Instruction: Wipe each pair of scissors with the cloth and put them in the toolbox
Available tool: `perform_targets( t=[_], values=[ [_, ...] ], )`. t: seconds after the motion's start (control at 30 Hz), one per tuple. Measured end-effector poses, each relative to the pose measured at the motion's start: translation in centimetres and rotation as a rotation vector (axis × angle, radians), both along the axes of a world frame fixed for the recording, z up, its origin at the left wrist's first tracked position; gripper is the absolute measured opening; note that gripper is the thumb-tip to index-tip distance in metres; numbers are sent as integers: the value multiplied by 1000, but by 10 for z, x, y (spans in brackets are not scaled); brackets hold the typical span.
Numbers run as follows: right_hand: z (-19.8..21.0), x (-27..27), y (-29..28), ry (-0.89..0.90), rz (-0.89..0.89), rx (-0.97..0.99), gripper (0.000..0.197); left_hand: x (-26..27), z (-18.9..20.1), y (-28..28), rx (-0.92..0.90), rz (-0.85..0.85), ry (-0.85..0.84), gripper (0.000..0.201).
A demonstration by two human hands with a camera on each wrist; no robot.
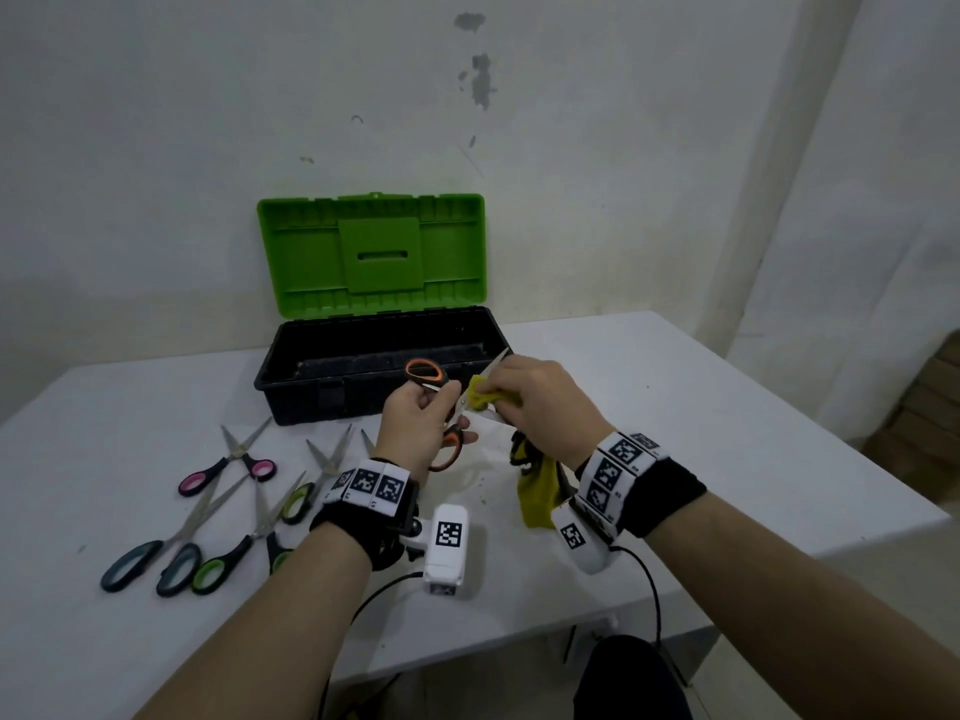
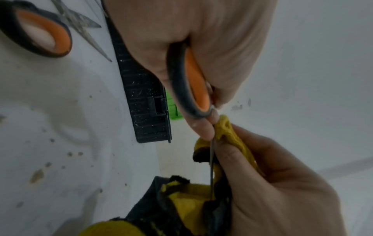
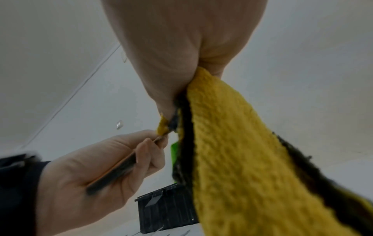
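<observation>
The orange-handled scissors (image 1: 441, 407) are in mid-wipe, held open above the middle of the table (image 1: 727, 407), just in front of the toolbox (image 1: 374, 366). The left hand (image 1: 415, 423) grips them by the handles, fingers curled through and round the loops. The right hand (image 1: 540, 402) pinches the yellow cloth (image 1: 535, 491) round one blade, whose tip pokes out past the fingers; the rest of the cloth hangs down toward the table.

Judging by what lies here, the task is at an early stage. The toolbox stands at the far edge with its green lid (image 1: 371, 252) thrown back, and what shows of its black interior holds no scissors, though the near part of the floor is hidden behind the front wall. Near the left edge wait the pink-handled scissors (image 1: 228, 462), the grey-handled scissors (image 1: 156, 558) and two pairs of green-handled scissors (image 1: 244, 543), some crossing one another; all four look untouched, each needing a wipe.

Nothing blocks the way from the hands to the open box. The overlapping pairs may drag a neighbour when lifted, and the table bears stains and specks beneath the hands.
</observation>
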State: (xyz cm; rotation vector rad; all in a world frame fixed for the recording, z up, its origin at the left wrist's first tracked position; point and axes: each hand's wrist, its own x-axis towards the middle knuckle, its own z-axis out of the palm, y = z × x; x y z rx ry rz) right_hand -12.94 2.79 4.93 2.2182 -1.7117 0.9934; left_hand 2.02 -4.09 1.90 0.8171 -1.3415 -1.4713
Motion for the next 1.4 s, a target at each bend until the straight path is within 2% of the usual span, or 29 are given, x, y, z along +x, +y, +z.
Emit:
perform_targets(
  t=[0.17,0.23,0.37,0.43,0.57,0.63,0.73,0.83,1.03,1.2,1.3,1.4],
  values=[
    [6,-15,-5,-231,-246,-109,18,2,1,-1,-21,11,-19,15],
    [7,-9,-2,-194,-192,-99,19,3,1,-3,-47,15,-38,14],
    [1,10,5,2,-35,-12,20,3,2,-1,-113,-16,-89,15],
    [2,7,1,-3,-88,27,21,3,2,1,-131,-15,-107,14],
    [13,-10,-4,-131,-312,59,23,5,-4,-1,-143,13,-140,14],
    [15,-7,-1,-136,-280,25,23,5,-5,-3,-137,21,-147,14],
    [11,13,6,-32,-135,61,20,3,-3,-1,-120,2,-125,13],
    [5,20,4,33,-122,115,21,-1,0,3,-118,-20,-115,14],
    [7,20,1,41,-135,143,22,1,6,5,-44,51,-32,26],
    [17,3,-6,-76,-279,192,23,4,-1,4,49,15,-6,26],
    [19,1,-4,-75,-297,218,23,6,-7,8,143,-10,10,28],
    [23,15,4,-60,-261,207,22,6,-5,5,216,68,25,19]
  ],
)
